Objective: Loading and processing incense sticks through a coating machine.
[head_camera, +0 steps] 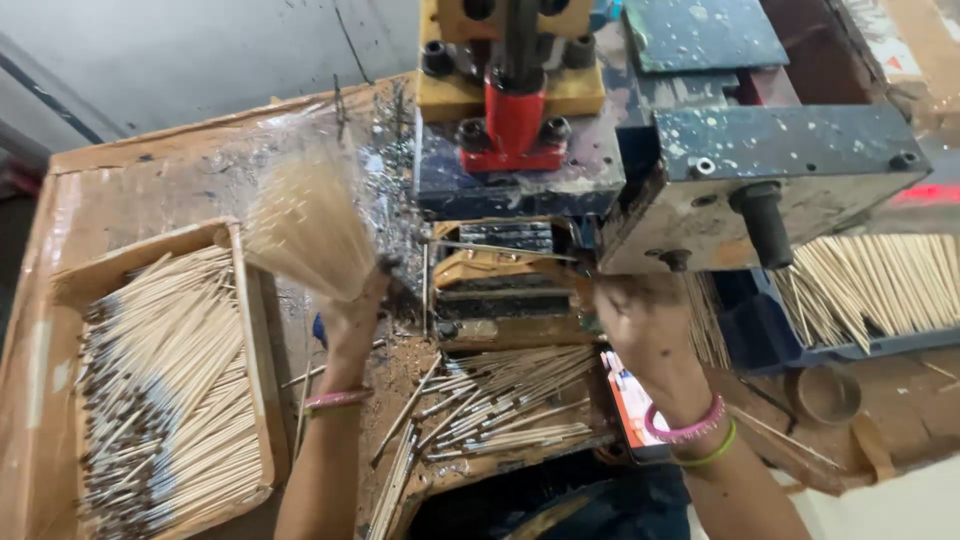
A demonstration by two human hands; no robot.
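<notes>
Nearest to the camera, at the bottom edge, a dark blue cloth (560,505) shows between the two forearms. Just above it a loose pile of coated sticks (500,405) lies on the dirty work surface (395,375), their ends pointing toward the machine. At the left side a shallow cardboard tray (255,350) holds many more finished sticks (165,390), laid in rows with dark tips at the left. The left hand (355,310), with a pink bangle on the wrist, is closed around the lower end of a bundle of bare bamboo sticks (305,225); the bundle stands up and fans out wide, blurred by motion. The right hand (640,320), with pink and green bangles, is at the front of the machine's feed slot (500,285); it is blurred, so I cannot tell if its fingers are closed or hold something. Beside the right wrist a small orange and white packet (632,405) lies on the surface. Farther right a blue tray (770,335) holds more bare sticks (880,280). Behind everything stands the machine (790,160), grey-blue and spotted, with a red part (515,120) on a yellow block (585,90).
</notes>
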